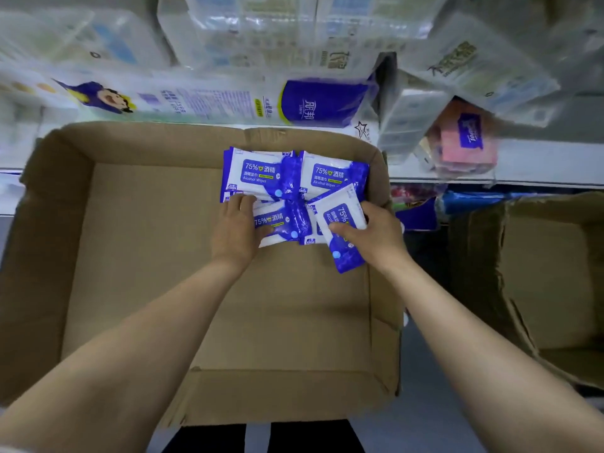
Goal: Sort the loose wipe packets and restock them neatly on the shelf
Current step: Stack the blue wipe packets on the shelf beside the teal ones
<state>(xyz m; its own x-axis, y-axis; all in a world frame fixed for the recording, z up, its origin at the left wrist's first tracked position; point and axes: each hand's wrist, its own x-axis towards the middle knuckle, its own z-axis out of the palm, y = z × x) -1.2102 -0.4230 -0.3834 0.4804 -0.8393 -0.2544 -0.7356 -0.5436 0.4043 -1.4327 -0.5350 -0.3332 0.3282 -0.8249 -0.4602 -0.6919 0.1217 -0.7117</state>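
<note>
Wipe packets point(261, 173) sit bunched in the far right corner of our cardboard box point(137, 256). Our left hand point(237, 228) presses flat on one packet point(281, 222); our right hand point(372, 235) pinches a tilted packet point(341, 223). Best we turn it to match its neighbours first. How many lie beneath, we can't tell; shelf goods point(313, 99) above are blurred.

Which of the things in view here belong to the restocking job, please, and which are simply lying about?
Part of the job:
- blue alcohol wipe packets in the box's far right corner
- tilted packet gripped by the right hand
- left hand on the pile
- cardboard box
- shelf

Lying about:
- tissue packs on the shelf
- pink pack
- second box at right
</note>
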